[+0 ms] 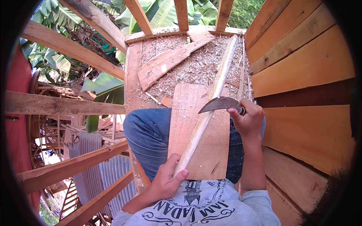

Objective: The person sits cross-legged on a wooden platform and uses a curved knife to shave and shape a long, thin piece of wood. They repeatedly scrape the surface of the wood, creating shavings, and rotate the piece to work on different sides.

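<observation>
A long pale wooden stick (192, 145) slants from near my belly up to the far right of the floor. Its near end is gripped by my left hand (169, 177), thumb and fingers closed round it. My right hand (249, 118) is closed on the handle of a curved knife (218, 104) with a dark, hooked blade. That blade lies across the stick around its middle, pointing left. Under both, a flat wooden board (211, 150) rests over my lap, reaching from my shirt to past my knees.
Wood shavings (181, 71) litter the plank floor ahead, around an angled wood offcut (169, 62). A plank wall (301, 86) rises close on the right. Wooden railing bars (64, 103) stand at the left and far side, with corrugated sheets (117, 177) and banana leaves (105, 88) beyond.
</observation>
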